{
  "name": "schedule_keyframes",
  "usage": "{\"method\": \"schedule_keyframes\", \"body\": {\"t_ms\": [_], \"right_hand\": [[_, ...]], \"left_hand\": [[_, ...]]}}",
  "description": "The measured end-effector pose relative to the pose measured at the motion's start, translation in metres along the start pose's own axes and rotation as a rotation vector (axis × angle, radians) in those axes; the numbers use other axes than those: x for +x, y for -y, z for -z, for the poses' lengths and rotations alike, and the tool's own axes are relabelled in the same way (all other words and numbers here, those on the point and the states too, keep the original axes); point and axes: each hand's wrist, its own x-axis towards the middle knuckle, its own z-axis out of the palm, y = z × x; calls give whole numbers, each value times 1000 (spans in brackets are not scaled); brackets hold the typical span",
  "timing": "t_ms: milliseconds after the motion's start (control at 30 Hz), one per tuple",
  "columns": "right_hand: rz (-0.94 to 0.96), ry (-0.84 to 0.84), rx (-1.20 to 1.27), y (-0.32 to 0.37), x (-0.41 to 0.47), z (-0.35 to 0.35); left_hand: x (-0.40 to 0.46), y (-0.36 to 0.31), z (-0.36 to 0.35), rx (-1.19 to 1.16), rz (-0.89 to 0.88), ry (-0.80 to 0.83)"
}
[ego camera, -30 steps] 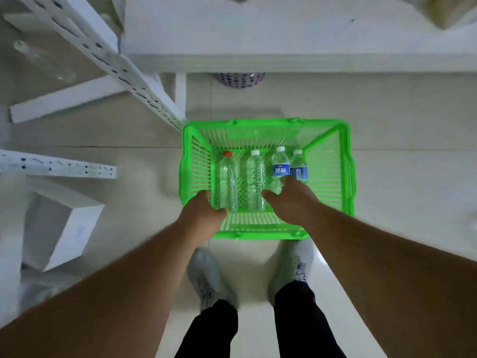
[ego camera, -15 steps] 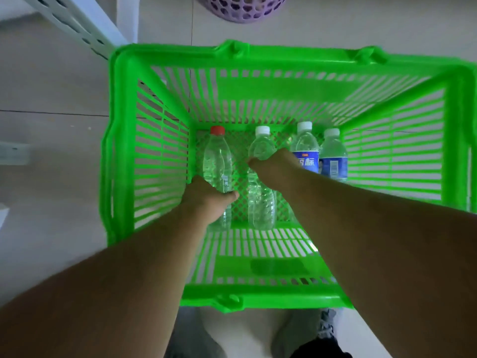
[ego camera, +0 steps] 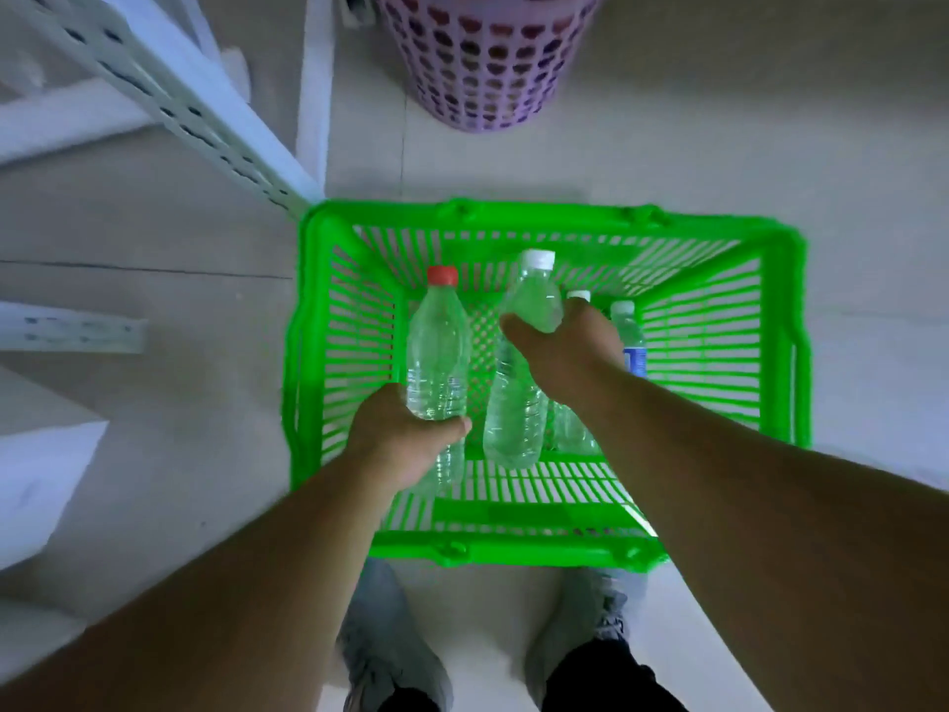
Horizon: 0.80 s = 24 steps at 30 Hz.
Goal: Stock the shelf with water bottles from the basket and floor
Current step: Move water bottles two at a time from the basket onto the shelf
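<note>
Step in hand: lifting two water bottles out of the green basket [ego camera: 544, 552], one per hand; none is on the shelf yet, by my reading.
Left hand [ego camera: 405, 439]: fingers wrapped round the lower body of the red-capped bottle [ego camera: 436, 346], thumb across its front.
Right hand [ego camera: 565, 341]: grasping the white-capped bottle [ego camera: 518, 403] high on its shoulder, just under the cap.
Long axes: both bottles run cap-away, base toward the person; the white-capped one leans slightly to the right at the top.
Bottles left in basket: two blue-labelled bottles [ego camera: 629, 336], against the right side, partly hidden behind the right hand and forearm.
Where the shelf lies: the white perforated rack upright [ego camera: 205, 120] stands up and to the left of the basket, so the left hand is nearer to it.
Coming move: likely a swing up and leftward, clearing the basket's left wall; the right arm has farther to travel.
Other things: a lilac perforated bin [ego camera: 488, 69] beyond the basket; grey shoes [ego camera: 390, 655] just behind it.
</note>
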Motion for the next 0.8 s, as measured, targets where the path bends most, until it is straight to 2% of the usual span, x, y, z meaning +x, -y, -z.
{"method": "schedule_keyframes", "body": {"t_ms": [200, 467, 600, 800], "right_hand": [[151, -57, 114, 73, -107, 147], [359, -89, 246, 166, -306, 340], [460, -137, 307, 200, -416, 416], [600, -310, 381, 230, -560, 493]], "left_hand": [[-142, -62, 95, -213, -188, 32], [-358, -130, 234, -281, -446, 71], [-462, -150, 298, -342, -575, 64], [-584, -161, 362, -350, -755, 72]]}}
